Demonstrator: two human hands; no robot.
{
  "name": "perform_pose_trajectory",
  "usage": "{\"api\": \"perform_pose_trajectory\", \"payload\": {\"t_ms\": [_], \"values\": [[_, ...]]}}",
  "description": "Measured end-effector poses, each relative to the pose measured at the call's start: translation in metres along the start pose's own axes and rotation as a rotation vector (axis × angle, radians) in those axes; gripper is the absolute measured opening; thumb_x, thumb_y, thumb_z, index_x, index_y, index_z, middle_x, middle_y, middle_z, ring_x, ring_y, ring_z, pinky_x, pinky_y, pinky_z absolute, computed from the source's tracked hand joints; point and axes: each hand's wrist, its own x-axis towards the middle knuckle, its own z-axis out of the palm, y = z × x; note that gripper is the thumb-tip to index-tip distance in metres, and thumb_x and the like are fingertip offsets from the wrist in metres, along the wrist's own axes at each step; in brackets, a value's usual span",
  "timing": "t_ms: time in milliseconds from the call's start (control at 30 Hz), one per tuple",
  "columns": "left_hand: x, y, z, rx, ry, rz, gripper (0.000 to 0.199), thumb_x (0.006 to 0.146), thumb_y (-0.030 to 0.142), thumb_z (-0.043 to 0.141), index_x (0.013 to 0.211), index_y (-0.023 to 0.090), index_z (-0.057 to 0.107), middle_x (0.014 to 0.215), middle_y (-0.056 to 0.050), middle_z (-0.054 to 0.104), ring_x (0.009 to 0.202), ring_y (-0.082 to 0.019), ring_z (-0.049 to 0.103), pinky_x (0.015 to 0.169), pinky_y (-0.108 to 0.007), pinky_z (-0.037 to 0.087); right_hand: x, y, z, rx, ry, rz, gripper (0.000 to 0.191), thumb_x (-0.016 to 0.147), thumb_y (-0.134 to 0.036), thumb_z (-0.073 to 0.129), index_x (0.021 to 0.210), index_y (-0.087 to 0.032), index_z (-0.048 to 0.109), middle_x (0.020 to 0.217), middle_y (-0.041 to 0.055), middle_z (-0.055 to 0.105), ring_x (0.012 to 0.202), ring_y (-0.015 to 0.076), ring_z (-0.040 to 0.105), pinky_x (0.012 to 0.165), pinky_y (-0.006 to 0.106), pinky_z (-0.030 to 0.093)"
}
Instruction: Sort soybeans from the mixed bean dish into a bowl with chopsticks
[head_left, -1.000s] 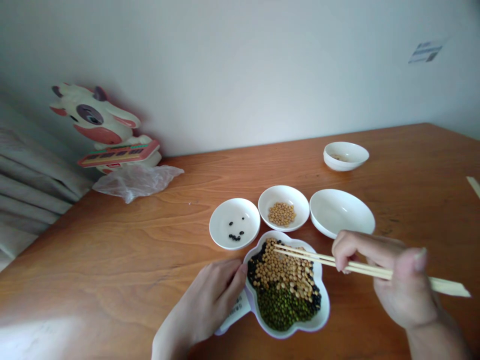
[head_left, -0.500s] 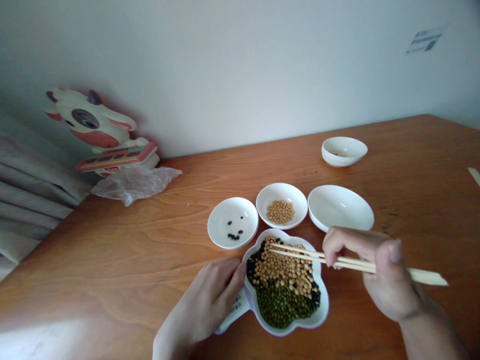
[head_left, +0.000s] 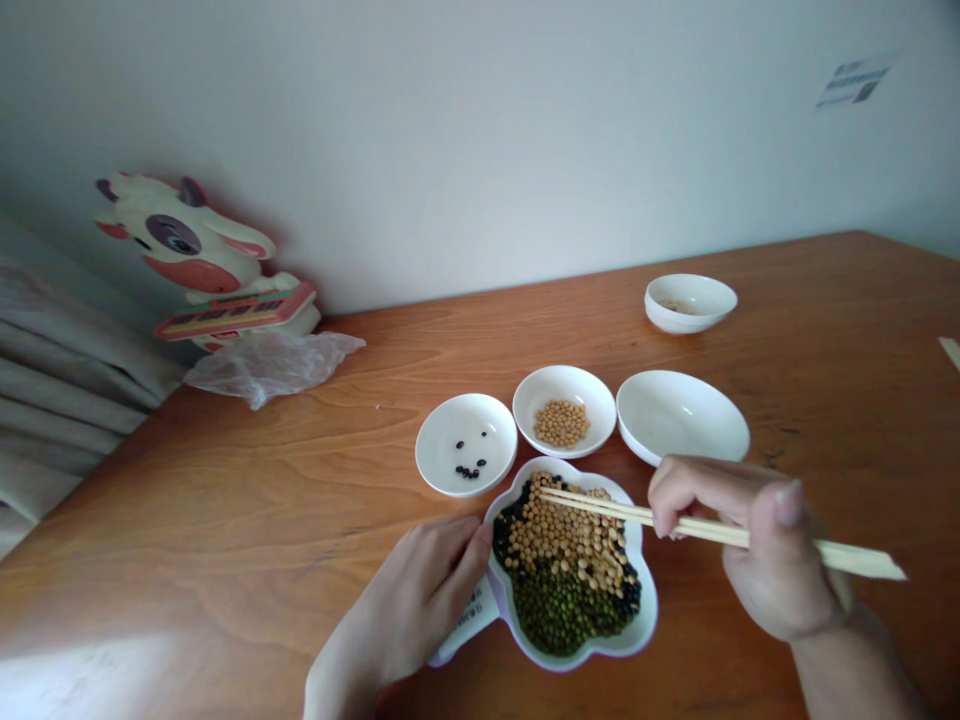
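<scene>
My right hand (head_left: 757,545) is shut on a pair of light wooden chopsticks (head_left: 697,525), whose tips lie close together above the soybeans (head_left: 562,535). Those beans share a white flower-shaped dish (head_left: 643,600) with green mung beans (head_left: 562,610) and black beans (head_left: 508,530). My left hand (head_left: 420,600) rests against the dish's left rim and its white handle. In front of the dish, a small white bowl (head_left: 466,480) holds several black beans. A second bowl (head_left: 562,382) holds soybeans. A wider white bowl (head_left: 679,415) sits just behind my right hand.
A smaller white bowl (head_left: 690,303) with some residue stands farther back on the wooden table (head_left: 225,500). A cow-shaped toy (head_left: 184,240) and a clear plastic bag (head_left: 266,365) lie at the back left. A curtain (head_left: 60,385) hangs beyond the table's left edge.
Since a second ago, my right hand and the chopsticks have moved left, bringing the tips farther over the soybeans. The view has shifted slightly. My left hand has stayed at the dish.
</scene>
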Motion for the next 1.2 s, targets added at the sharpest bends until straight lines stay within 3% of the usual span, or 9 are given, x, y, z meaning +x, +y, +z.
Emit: {"api": "perform_pose_trajectory", "payload": {"t_ms": [267, 500, 600, 967, 1200], "values": [[-0.002, -0.003, -0.001, 0.012, 0.022, -0.007, 0.045, 0.114, 0.049, 0.034, 0.094, 0.024, 0.065, 0.1, -0.003, 0.075, 0.093, -0.02, 0.068, 0.084, -0.03, 0.045, 0.004, -0.017, -0.004, -0.006, 0.049, 0.029, 0.087, 0.088, -0.091, 0.009, 0.069, -0.026, 0.063, 0.063, 0.0026, 0.062, 0.058, 0.0188, 0.053, 0.056, 0.035, 0.036], [-0.001, 0.0, 0.0, 0.001, 0.007, 0.004, 0.046, 0.115, 0.048, 0.033, 0.09, 0.023, 0.063, 0.092, -0.002, 0.073, 0.087, -0.019, 0.067, 0.079, -0.029, 0.044, 0.0, -0.005, -0.008, -0.02, -0.065, 0.062, 0.091, 0.089, -0.087, -0.003, 0.075, -0.024, 0.062, 0.07, 0.0036, 0.061, 0.065, 0.0203, 0.05, 0.06, 0.037, 0.037], [-0.002, 0.001, 0.0, 0.002, 0.01, 0.008, 0.046, 0.114, 0.048, 0.034, 0.087, 0.023, 0.061, 0.087, -0.001, 0.072, 0.083, -0.018, 0.066, 0.076, -0.029, 0.044, -0.002, 0.0, -0.007, -0.025, -0.069, 0.058, 0.091, 0.089, -0.087, -0.004, 0.076, -0.025, 0.062, 0.071, 0.003, 0.061, 0.066, 0.0204, 0.051, 0.061, 0.037, 0.037], [-0.002, 0.002, -0.001, 0.021, 0.03, 0.014, 0.045, 0.114, 0.047, 0.034, 0.09, 0.023, 0.063, 0.099, -0.003, 0.075, 0.092, -0.019, 0.069, 0.081, -0.029, 0.045, 0.0, -0.001, -0.004, -0.039, -0.065, 0.052, 0.09, 0.089, -0.087, -0.003, 0.077, -0.026, 0.062, 0.07, 0.0025, 0.063, 0.064, 0.0207, 0.053, 0.06, 0.036, 0.036], [-0.001, 0.002, -0.001, 0.022, 0.014, 0.005, 0.047, 0.114, 0.048, 0.033, 0.09, 0.023, 0.065, 0.091, -0.002, 0.073, 0.087, -0.019, 0.068, 0.083, -0.029, 0.047, 0.0, 0.0, -0.004, -0.028, -0.077, 0.035, 0.085, 0.093, -0.084, 0.004, 0.08, -0.026, 0.064, 0.072, 0.0045, 0.064, 0.065, 0.022, 0.053, 0.061, 0.038, 0.037]]}}
